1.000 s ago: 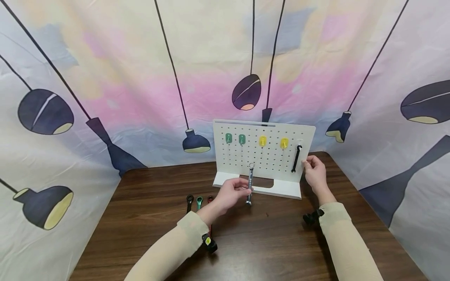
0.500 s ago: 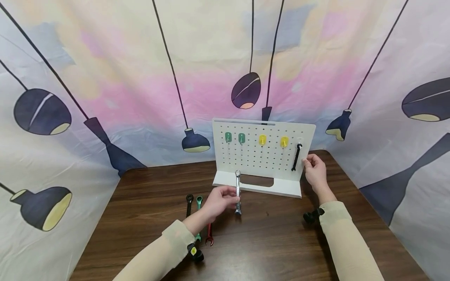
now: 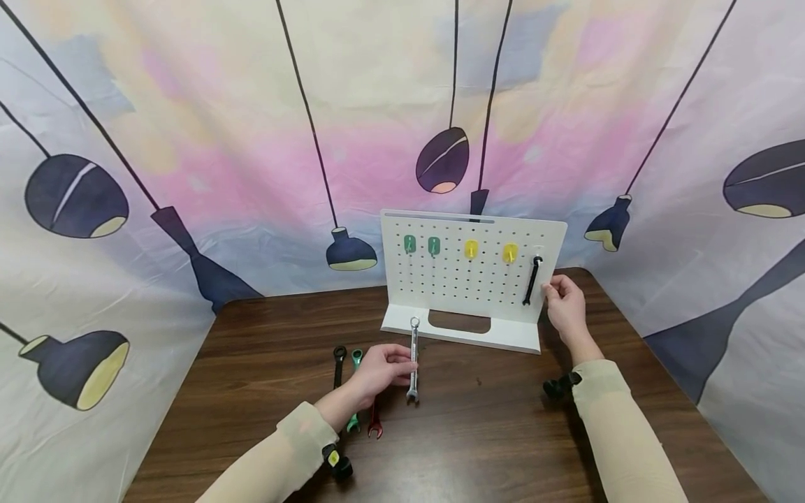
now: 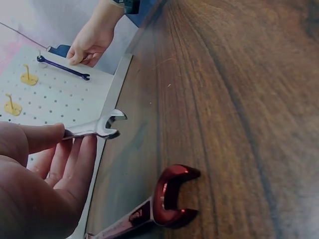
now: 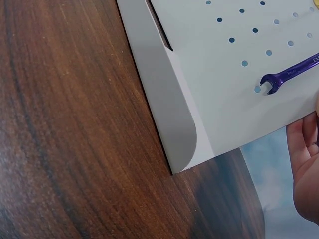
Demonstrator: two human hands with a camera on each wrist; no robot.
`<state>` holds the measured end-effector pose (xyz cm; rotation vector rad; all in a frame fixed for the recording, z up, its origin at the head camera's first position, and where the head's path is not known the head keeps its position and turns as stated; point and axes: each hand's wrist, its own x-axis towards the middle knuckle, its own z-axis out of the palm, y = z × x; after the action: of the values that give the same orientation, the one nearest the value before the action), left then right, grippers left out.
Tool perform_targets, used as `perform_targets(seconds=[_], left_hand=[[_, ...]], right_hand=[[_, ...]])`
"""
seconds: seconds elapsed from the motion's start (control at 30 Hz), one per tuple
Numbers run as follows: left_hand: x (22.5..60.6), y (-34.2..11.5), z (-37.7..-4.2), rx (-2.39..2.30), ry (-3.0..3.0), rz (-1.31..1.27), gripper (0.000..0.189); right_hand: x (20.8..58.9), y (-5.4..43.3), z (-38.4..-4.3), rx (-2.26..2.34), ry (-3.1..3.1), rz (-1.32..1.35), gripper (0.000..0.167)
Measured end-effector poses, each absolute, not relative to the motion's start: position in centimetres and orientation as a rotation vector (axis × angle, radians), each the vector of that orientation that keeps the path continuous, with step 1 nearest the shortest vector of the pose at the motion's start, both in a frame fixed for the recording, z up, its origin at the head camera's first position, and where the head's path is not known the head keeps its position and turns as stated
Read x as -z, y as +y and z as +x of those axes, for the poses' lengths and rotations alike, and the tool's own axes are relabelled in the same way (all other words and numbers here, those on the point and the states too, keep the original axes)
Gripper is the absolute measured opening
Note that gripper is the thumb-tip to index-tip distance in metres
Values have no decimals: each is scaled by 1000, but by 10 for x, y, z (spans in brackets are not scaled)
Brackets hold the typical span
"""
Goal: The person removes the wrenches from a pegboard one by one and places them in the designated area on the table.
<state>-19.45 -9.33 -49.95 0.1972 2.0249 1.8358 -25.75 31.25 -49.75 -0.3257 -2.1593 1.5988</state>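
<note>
My left hand (image 3: 380, 370) pinches a silver combination wrench (image 3: 414, 342) between thumb and fingers, ring end up, in front of the white pegboard (image 3: 453, 286). In the left wrist view the wrench's open end (image 4: 110, 125) points away from the fingers. My right hand (image 3: 566, 311) grips the pegboard's right edge. Just inside that edge a dark purple wrench (image 5: 291, 72) hangs from a hook by its ring end. Under the left forearm a black wrench (image 3: 339, 367), a green wrench (image 3: 353, 423) and a red wrench (image 3: 375, 425) lie side by side, partly hidden.
Two green hooks (image 3: 410, 244) and two yellow hooks (image 3: 471, 249) with no tools on them are on the pegboard. It stands on a wide foot at the back of the brown wooden table (image 3: 478, 433). A lamp-patterned curtain (image 3: 251, 140) hangs behind.
The left hand has drawn the silver wrench left and toward me, away from the pegboard. The right hand keeps its place on the board's edge.
</note>
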Motion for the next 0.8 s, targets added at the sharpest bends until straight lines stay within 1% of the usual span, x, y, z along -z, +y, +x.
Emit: perform_targets(seconds=[0.4,0.6,0.8], left_hand=[[502,-106,-189,-1771,2008,192,22],[500,-111,-187,-1753,2003,192,23],[502,-115,-184,-1725,2022,168,23]], right_hand=[[496,313,-257,-1585,-2173,-334,17],[496,313,-256,-1581,-2182,-341,20],[496,311,-256,-1581,-2171,-341,17]])
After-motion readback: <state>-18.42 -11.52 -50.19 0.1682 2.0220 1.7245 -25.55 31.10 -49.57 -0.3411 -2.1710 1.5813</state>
